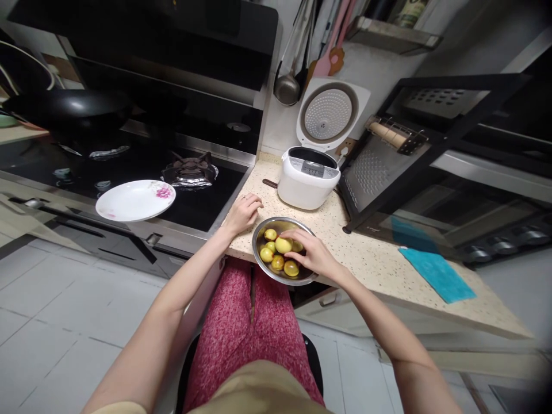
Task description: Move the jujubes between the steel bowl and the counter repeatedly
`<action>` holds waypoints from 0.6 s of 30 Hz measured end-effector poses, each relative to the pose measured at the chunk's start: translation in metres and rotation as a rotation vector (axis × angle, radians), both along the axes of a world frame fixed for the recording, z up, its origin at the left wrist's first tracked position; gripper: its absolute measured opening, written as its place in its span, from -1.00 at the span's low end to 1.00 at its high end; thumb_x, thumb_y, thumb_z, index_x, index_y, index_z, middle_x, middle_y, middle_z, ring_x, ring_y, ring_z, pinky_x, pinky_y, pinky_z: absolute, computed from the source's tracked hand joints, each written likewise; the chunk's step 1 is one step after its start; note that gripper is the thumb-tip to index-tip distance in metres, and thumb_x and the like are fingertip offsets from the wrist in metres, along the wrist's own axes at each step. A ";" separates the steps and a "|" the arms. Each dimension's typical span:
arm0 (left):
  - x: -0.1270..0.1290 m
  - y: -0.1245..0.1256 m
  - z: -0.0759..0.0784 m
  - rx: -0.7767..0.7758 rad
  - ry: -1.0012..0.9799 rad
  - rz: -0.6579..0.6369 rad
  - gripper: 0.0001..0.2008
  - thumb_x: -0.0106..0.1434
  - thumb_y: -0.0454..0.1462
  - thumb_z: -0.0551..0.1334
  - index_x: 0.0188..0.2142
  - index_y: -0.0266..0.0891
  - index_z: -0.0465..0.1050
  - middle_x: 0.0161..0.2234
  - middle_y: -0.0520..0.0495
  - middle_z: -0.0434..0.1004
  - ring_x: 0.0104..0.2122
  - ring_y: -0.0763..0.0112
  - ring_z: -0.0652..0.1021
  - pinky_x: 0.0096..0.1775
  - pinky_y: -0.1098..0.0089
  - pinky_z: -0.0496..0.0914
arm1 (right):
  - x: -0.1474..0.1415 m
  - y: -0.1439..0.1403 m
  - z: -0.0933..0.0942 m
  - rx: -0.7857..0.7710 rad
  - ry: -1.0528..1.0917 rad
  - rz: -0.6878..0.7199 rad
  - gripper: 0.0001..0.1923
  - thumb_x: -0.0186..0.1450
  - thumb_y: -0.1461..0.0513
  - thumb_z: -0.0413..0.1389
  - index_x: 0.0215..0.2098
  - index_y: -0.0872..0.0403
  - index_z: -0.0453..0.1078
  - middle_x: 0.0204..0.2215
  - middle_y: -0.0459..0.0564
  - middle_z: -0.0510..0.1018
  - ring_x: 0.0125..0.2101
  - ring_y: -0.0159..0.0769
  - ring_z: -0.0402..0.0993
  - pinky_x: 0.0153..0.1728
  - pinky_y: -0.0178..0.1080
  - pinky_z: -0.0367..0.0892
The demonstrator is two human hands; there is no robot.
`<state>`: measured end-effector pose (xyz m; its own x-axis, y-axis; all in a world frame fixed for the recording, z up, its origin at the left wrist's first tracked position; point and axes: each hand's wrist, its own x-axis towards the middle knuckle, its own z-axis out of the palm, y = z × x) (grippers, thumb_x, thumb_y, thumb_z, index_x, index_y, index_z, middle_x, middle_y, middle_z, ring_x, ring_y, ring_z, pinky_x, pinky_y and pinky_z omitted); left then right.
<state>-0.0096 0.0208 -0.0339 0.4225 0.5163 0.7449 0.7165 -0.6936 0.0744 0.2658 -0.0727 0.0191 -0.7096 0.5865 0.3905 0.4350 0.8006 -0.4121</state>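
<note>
A steel bowl (261, 265) stands at the counter's front edge, above my lap. Several yellow-green fruits with brown patches, jujube-like, lie in it. My right hand (318, 253) reaches over the bowl's right side, thumb and fingers closed around a plain yellow-green fruit (283, 245). Part of the bowl and some fruits are hidden under that hand. To the left of the bowl, my left hand (244, 214) rests on the counter by the stove's edge. Its fingers are loosely bent and hold nothing.
Behind the bowl stands a white rice cooker (307, 187), lid raised. A flowered white plate (129, 201) lies on the stove's front left of me, near a burner (192, 170) and a black wok (73, 109). To the right are an oven (495, 195) and a turquoise cloth (440, 276).
</note>
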 end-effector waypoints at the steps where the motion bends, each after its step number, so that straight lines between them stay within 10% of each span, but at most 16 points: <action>1: 0.000 0.000 0.000 0.002 -0.004 -0.001 -0.76 0.29 -0.48 0.12 -0.18 -0.22 0.49 -0.15 -0.15 0.59 -0.09 0.15 0.52 -0.07 0.17 0.39 | 0.000 0.000 0.000 -0.001 0.000 0.000 -0.63 0.44 0.14 0.19 0.19 -0.03 0.38 0.10 0.10 0.58 0.10 -0.04 0.53 0.14 0.07 0.47; 18: -0.008 -0.012 0.002 0.016 -0.013 0.083 -0.77 0.31 -0.47 0.10 -0.21 -0.20 0.49 -0.15 -0.14 0.59 -0.09 0.17 0.53 -0.04 0.16 0.39 | 0.020 -0.081 -0.018 0.262 0.326 -0.373 -0.75 0.44 0.30 0.17 0.06 -0.06 0.52 -0.03 0.07 0.63 -0.03 -0.10 0.58 0.02 0.01 0.51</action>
